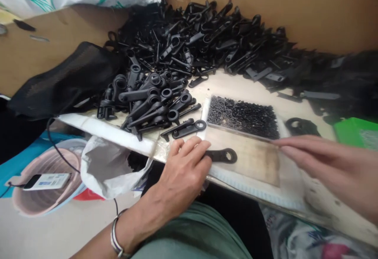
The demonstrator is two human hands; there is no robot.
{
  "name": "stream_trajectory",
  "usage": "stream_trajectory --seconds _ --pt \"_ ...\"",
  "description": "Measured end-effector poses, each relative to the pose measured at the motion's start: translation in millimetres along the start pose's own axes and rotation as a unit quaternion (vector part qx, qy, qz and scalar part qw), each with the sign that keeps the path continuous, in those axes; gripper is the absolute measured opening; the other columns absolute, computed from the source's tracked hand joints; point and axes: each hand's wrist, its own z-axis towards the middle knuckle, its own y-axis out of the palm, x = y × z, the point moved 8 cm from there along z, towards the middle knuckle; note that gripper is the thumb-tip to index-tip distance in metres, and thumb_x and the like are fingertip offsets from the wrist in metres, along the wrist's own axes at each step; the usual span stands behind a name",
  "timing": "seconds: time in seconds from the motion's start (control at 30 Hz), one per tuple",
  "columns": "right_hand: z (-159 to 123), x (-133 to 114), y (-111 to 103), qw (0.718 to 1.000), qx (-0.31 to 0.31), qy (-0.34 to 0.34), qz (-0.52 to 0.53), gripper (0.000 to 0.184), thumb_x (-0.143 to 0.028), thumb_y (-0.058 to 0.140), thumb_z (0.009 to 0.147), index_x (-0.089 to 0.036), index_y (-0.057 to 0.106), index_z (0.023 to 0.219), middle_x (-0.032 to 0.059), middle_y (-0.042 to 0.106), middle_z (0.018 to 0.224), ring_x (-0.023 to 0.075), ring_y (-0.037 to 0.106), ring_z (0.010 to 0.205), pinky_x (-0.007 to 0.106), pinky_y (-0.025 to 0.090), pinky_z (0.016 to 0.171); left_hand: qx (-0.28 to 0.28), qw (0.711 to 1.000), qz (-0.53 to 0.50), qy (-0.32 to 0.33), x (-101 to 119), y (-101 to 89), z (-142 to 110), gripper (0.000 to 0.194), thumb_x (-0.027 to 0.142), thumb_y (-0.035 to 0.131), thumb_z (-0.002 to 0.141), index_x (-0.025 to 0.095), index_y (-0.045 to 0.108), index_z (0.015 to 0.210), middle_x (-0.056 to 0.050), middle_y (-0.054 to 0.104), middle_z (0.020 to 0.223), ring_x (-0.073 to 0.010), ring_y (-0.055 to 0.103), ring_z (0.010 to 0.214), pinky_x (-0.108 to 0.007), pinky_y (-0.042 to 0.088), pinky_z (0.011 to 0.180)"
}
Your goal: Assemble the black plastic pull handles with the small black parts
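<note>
Just in front of the tray (242,131), the left hand (186,172) grips a black lever (222,155), while the right hand (327,164), fingers pinched narrow on I can't tell what, might jog the tray's corner, spilling its small pieces (243,115).

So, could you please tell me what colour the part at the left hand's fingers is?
The part is black, best seen in the head view.

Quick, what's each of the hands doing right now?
Left hand: holding a black ring-ended part.
Right hand: pinched closed near the tray; anything held can't be told.
</note>
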Motion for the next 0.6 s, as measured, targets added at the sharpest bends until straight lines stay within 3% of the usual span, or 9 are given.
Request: stream_trajectory --seconds 0.1,0.3,0.4,0.6 --pt "-7.6 -33.0 25.5 0.994 -0.069 0.001 0.090 0.032 -0.052 0.056 0.085 -0.030 0.080 0.090 -0.0002 0.079 0.099 0.0216 0.075 0.087 0.032 0.059 0.084 -0.037 0.999 -0.017 0.011 5.2 8.7 2.6 0.021 0.002 0.048 0.091 0.014 0.065 0.086 -0.008 0.071 0.114 -0.0240 0.061 0.108 -0.040 0.039 0.087" --pt "-12.3 -41.4 53.7 0.987 -0.099 0.023 0.121 0.029 -0.047 0.059 0.086 -0.030 0.079 0.098 -0.0030 0.079 0.100 0.0227 0.076 0.092 0.031 0.061 0.079 -0.073 0.995 -0.064 -0.013 -1.8 14.0 1.3 0.023 0.002 0.047 0.091 0.015 0.066 0.091 -0.007 0.070 0.117 -0.0209 0.065 0.102 -0.037 0.042 0.082" --pt "-8.6 -37.2 49.6 0.990 -0.089 0.011 0.112 0.030 -0.048 0.057 0.087 -0.029 0.079 0.095 -0.0015 0.079 0.097 0.0241 0.076 0.087 0.034 0.061 0.078 -0.073 0.994 -0.082 -0.019 -2.9 13.3 0.1 0.023 0.002 0.047 0.091 0.015 0.065 0.091 -0.008 0.069 0.120 -0.0209 0.065 0.103 -0.036 0.042 0.082" --pt "16.8 -8.5 20.3 0.997 0.034 -0.032 -0.066 0.037 -0.048 0.049 0.091 -0.025 0.078 0.096 0.0060 0.078 0.097 0.0291 0.073 0.080 0.044 0.056 0.073 -0.030 0.989 -0.141 -0.010 -4.8 4.4 3.9 0.009 0.017 0.058 0.096 0.015 0.064 0.101 -0.008 0.070 0.116 -0.0209 0.062 0.104 -0.036 0.042 0.086"
